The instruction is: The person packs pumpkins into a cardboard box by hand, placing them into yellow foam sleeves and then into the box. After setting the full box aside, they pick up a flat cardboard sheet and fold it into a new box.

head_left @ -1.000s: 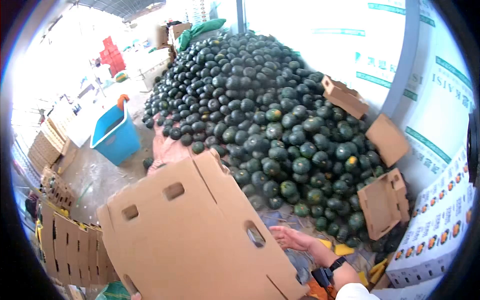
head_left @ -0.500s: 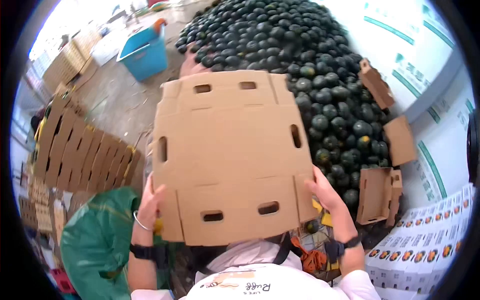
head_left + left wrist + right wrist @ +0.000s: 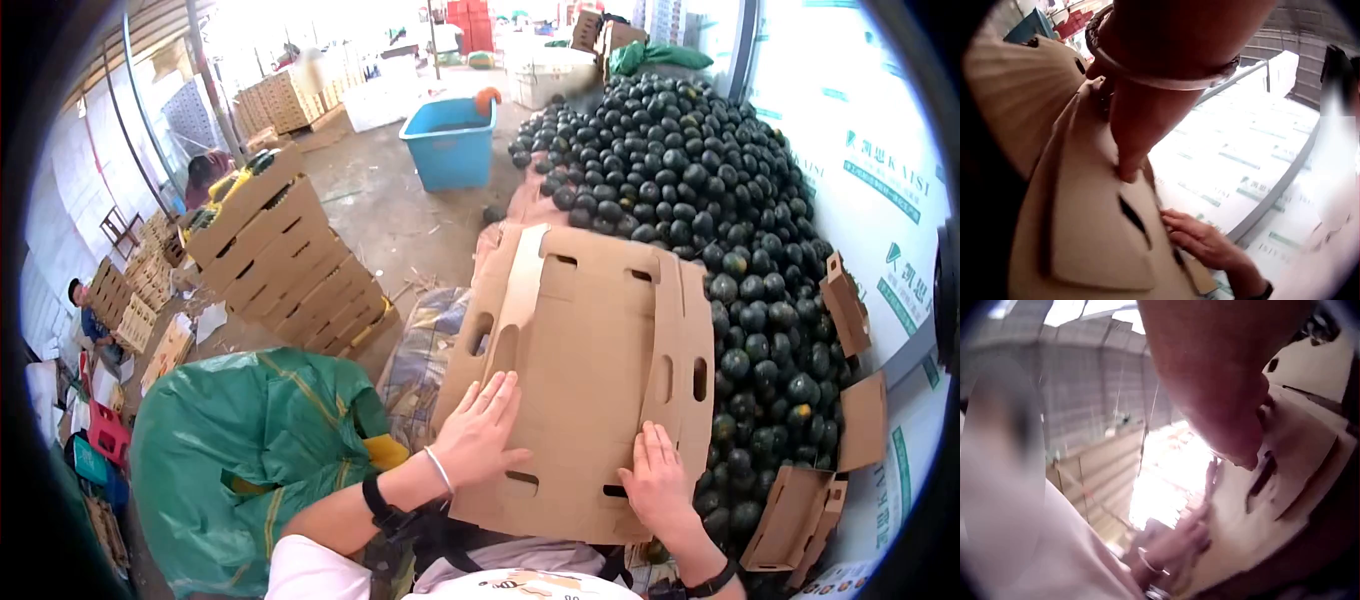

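Background tub beyond cardboard, contents unclear

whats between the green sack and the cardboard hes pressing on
In the head view, a checked woven sheet lies between the green sack and the cardboard; nearer the person, a yellow piece and the left forearm are there too.

My feed shows cardboard blank, plain brown, in lower centre of frame, far edge reaching just above middle. Partly folded: left flap and right flap turned inward over flat central panel, left one raised at far end. I count two oblong slots near far edge, two near bottom edge, longer ones along both sides. Faint crease lines cross panel. In left wrist view, I see it across left and bottom; in right wrist view, at right.
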The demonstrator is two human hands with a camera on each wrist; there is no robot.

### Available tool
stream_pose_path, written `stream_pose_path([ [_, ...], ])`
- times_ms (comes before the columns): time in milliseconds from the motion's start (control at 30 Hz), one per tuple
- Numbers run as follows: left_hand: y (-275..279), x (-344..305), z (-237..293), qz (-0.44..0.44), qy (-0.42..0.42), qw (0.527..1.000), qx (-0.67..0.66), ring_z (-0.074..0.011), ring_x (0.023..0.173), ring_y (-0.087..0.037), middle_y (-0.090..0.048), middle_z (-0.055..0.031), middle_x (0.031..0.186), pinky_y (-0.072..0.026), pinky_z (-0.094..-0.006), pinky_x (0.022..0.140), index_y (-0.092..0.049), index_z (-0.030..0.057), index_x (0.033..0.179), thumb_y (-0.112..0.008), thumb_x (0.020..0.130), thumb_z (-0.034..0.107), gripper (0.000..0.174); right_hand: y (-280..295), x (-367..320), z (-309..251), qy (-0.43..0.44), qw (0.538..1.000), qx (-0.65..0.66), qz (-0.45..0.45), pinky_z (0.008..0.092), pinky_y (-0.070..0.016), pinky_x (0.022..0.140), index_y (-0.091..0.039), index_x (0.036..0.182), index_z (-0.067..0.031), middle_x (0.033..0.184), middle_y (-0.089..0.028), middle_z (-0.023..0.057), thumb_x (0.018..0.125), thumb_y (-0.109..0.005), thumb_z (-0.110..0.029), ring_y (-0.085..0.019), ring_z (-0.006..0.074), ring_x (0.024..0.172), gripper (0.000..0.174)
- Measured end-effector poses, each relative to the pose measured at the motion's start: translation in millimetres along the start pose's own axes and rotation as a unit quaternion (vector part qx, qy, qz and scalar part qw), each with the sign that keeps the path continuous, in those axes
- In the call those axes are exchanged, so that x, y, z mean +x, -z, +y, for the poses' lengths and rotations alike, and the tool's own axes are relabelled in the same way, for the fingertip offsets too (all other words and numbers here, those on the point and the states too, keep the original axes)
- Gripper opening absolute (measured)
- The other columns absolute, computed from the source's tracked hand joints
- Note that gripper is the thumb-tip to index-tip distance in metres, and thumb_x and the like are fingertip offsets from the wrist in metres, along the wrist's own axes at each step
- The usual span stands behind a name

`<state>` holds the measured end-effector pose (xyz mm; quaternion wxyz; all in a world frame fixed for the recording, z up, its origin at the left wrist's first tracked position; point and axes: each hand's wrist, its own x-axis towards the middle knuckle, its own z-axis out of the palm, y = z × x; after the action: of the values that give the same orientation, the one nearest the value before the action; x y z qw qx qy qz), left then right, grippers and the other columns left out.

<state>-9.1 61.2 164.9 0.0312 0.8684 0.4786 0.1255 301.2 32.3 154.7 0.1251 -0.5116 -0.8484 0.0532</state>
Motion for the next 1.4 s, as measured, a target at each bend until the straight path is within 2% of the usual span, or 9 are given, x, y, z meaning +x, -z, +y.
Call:
stream_pose_path([
  [267,68,-1,-54,0.017,-0.075,0.996,-0.034,-0.0245,0.083,-0.06,-0.062,-0.0058,0.094,-0.0483,-0.0342,0.068,-0.062,0.0131,0.094,-0.074,0.074,0.025,0.026,78,33,66,0.191,0.98,0.058,-0.022,0.0342,-0.0495,0.062,-0.068,0.088,-0.0077,0.078,-0.062,0.0094,0.074,-0.068,-0.008,-0.062,0.0245,0.076,0.013],
  [300,73,-4,-55,0.117,0.017,0.985,-0.127,-0.0215,0.078,-0.06,-0.062,-0.0047,0.086,-0.0477,-0.0319,0.065,-0.062,0.0118,0.089,-0.074,0.075,0.023,0.022,85,31,56,-0.134,0.95,0.256,0.121,0.0324,-0.0471,0.058,-0.066,0.075,-0.0033,0.07,-0.062,0.0098,0.078,-0.066,-0.007,-0.061,0.0188,0.066,0.005],
  [600,56,-70,-53,0.32,0.281,0.724,-0.542,-0.0045,0.063,-0.052,-0.06,0.0016,0.07,-0.0417,-0.0193,0.058,-0.06,0.0033,0.08,-0.068,0.091,0.024,0.025,72,-34,65,-0.133,0.977,0.161,0.048,0.0371,-0.0489,0.085,-0.057,0.119,-0.0018,0.102,-0.062,0.0143,0.082,-0.066,-0.003,-0.061,0.0319,0.097,0.038],
  [700,53,-65,-58,0.324,0.275,0.713,-0.558,-0.0048,0.065,-0.053,-0.061,0.001,0.072,-0.0429,-0.0191,0.06,-0.06,0.0029,0.082,-0.067,0.091,0.024,0.024,33,-30,98,-0.268,0.757,0.581,0.132,0.0331,-0.0462,0.092,-0.044,0.133,-0.0017,0.115,-0.057,0.0099,0.089,-0.063,-0.008,-0.055,0.021,0.11,0.049],
  [767,57,-62,-58,0.324,0.272,0.716,-0.556,-0.0049,0.066,-0.054,-0.061,0.0008,0.073,-0.0434,-0.0191,0.061,-0.06,0.003,0.083,-0.067,0.092,0.023,0.023,35,-22,104,-0.072,0.907,0.362,0.201,0.0356,-0.039,0.099,-0.034,0.138,-0.0033,0.124,-0.052,0.0127,0.084,-0.071,-0.011,-0.048,0.0199,0.117,0.066],
  [1033,67,-62,-55,0.353,0.311,0.647,-0.6,-0.0061,0.062,-0.053,-0.061,0.0006,0.071,-0.0432,-0.0204,0.06,-0.059,0.0045,0.077,-0.065,0.092,0.019,0.022,83,2,60,-0.112,0.862,0.469,0.157,0.0308,-0.0473,0.084,-0.057,0.112,-0.0015,0.105,-0.062,0.0127,0.081,-0.07,-0.007,-0.06,0.0171,0.096,0.033],
  [1267,83,-83,-39,0.351,0.356,0.634,-0.59,-0.0055,0.06,-0.053,-0.06,0.001,0.067,-0.0427,-0.0214,0.059,-0.06,0.0044,0.071,-0.064,0.091,0.017,0.024,101,-24,34,-0.05,0.878,0.442,0.178,0.0314,-0.0508,0.073,-0.063,0.081,0.0021,0.079,-0.064,0.0117,0.087,-0.066,-0.009,-0.063,0.0195,0.075,0.013],
  [1333,75,-86,-32,0.303,0.361,0.738,-0.483,-0.0104,0.061,-0.054,-0.059,-0.0028,0.066,-0.0423,-0.0235,0.058,-0.061,0.0069,0.071,-0.067,0.087,0.015,0.019,77,-18,43,-0.311,0.663,0.617,0.287,0.0252,-0.0436,0.046,-0.061,0.07,-0.0019,0.059,-0.059,0.0055,0.087,-0.065,-0.01,-0.053,0.0135,0.047,0.019],
  [1400,83,-83,-20,0.25,0.29,0.874,-0.299,-0.0133,0.062,-0.054,-0.055,-0.0047,0.064,-0.0422,-0.0248,0.059,-0.062,0.008,0.071,-0.068,0.084,0.014,0.016,60,-28,56,-0.255,0.889,0.342,0.167,0.0291,-0.0459,0.049,-0.06,0.072,-0.0032,0.063,-0.06,0.0065,0.084,-0.064,-0.008,-0.055,0.0162,0.052,0.014],
])
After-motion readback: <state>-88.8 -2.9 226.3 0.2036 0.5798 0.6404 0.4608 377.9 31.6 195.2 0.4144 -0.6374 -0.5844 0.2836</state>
